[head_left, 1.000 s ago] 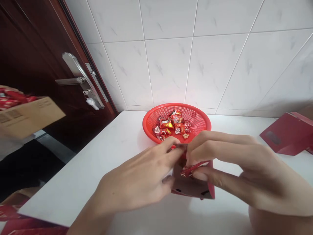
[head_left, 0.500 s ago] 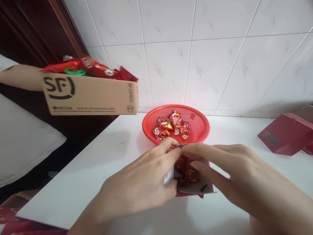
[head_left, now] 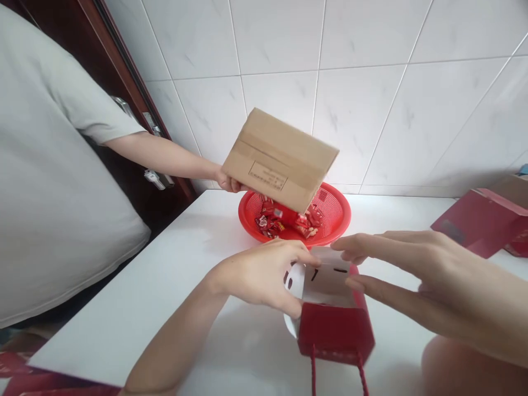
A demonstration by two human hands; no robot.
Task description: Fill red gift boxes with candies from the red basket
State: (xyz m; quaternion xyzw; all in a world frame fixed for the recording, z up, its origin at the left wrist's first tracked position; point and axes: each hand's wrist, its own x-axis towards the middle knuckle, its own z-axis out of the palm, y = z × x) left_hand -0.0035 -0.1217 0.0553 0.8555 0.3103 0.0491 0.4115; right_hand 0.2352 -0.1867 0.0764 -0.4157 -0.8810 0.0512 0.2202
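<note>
A small red gift box (head_left: 336,333) with rope handles stands on the white table, its top flaps folded outward. My left hand (head_left: 264,275) grips its left side, thumb at the near corner and fingers along the far edge. Over the right edge hovers my right hand (head_left: 396,275), thumb and fingers apart; whether a fingertip touches the flap I cannot tell. Behind the box sits a red plastic basket (head_left: 340,212) with wrapped candies (head_left: 268,224). Another person's hand (head_left: 231,180) tips a cardboard box (head_left: 284,151) over it, and red packets show below its edge.
The other person, in a light shirt (head_left: 61,165), stands at the left by a dark door. More red boxes (head_left: 474,220) lie at the right by the tiled wall (head_left: 284,44). The table (head_left: 198,236) has its left edge near that person.
The other person's cardboard box has moved right and turned over above the basket. My right hand has drawn back out of the gift box. The box's near red flap and rope handles now show.
</note>
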